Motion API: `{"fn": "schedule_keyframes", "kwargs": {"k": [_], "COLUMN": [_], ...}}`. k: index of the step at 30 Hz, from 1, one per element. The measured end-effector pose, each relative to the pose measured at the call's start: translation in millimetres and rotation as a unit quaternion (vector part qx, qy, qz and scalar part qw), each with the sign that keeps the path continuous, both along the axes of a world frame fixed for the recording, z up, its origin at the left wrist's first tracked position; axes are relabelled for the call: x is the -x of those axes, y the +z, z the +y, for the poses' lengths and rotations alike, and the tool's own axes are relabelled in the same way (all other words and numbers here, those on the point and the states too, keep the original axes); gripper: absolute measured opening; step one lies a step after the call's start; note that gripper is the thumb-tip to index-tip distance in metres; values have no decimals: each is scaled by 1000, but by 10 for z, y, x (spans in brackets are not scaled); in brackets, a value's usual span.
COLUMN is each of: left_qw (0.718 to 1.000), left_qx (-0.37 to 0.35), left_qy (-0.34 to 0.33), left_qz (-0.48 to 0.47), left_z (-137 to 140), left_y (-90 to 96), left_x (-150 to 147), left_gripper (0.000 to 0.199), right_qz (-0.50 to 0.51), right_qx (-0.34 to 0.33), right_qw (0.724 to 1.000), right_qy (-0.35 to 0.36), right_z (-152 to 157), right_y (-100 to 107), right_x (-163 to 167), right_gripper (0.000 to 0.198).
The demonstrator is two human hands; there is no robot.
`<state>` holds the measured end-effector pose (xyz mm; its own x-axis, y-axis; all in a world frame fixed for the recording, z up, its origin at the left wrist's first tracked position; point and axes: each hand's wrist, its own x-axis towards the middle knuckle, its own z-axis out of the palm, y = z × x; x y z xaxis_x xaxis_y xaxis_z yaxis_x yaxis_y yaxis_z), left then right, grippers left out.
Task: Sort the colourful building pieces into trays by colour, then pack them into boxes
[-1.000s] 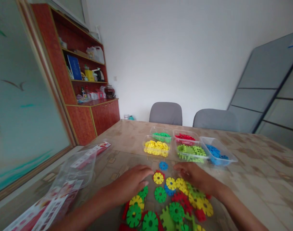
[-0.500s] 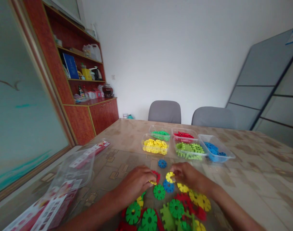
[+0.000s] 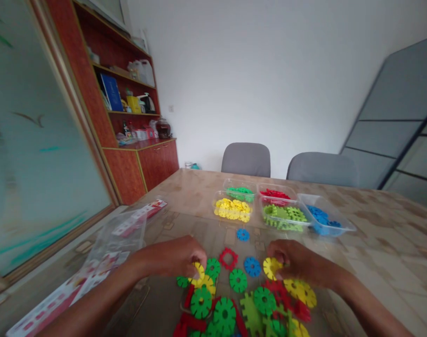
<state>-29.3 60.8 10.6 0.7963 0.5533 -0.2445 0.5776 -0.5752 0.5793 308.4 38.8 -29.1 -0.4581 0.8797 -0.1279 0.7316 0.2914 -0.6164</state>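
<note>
My left hand is closed with a yellow notched disc pinched in its fingertips, just above other yellow and green pieces. Another yellow notched disc is gripped in my right hand, right of a blue disc. Between my hands lie a red ring with a toothed edge and a green disc. Nearer to me spreads a mixed pile of pieces, with a green disc on top. Farther off, one blue disc lies alone.
Clear tubs hold pieces sorted by colour, among them a yellow tub, a light green tub and a blue tub. Printed packaging and a clear plastic lid lie at left. Two grey chairs stand behind the table.
My hands have moved apart: the left toward the left and down over the pile, the right to the right. The red ring now lies uncovered on the table. The view has shifted slightly.
</note>
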Motion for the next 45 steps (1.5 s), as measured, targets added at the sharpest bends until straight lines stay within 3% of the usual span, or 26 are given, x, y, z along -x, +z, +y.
{"fn": "schedule_keyframes", "kwargs": {"k": [10, 15, 20, 26, 31, 35, 41, 45], "left_qw": [997, 998, 998, 997, 996, 995, 999, 1000], "left_qx": [-71, -68, -48, -61, -65, -57, -29, -10], "left_qy": [18, 13, 34, 31, 31, 43, 18, 24], "left_qz": [27, -1, 12, 28, 48, 68, 38, -14], "left_z": [-77, -87, -124, -113, -97, -98, -40, 45], "left_y": [-104, -156, -147, -195, -205, -144, -140, -191], "left_x": [-116, -145, -181, -161, -131, -125, -83, -41], "left_gripper": [27, 29, 30, 22, 28, 24, 20, 25], "right_qz": [70, 38, 16, 11, 25, 40, 29, 23], "right_qx": [-29, -43, 27, 78, 60, 45, 27, -1], "right_qw": [997, 998, 999, 996, 997, 998, 999, 999], "right_qy": [13, 3, 5, -35, -31, -33, -20, -31], "right_z": [4, 11, -235, -567, -512, -490, -488, -449], "right_y": [158, 375, 554, 347, 92, 56, 68, -16], "right_x": [158, -92, -350, -429, -498, -469, -416, -447], "right_gripper": [9, 5, 10, 20, 39, 54, 27, 37]}}
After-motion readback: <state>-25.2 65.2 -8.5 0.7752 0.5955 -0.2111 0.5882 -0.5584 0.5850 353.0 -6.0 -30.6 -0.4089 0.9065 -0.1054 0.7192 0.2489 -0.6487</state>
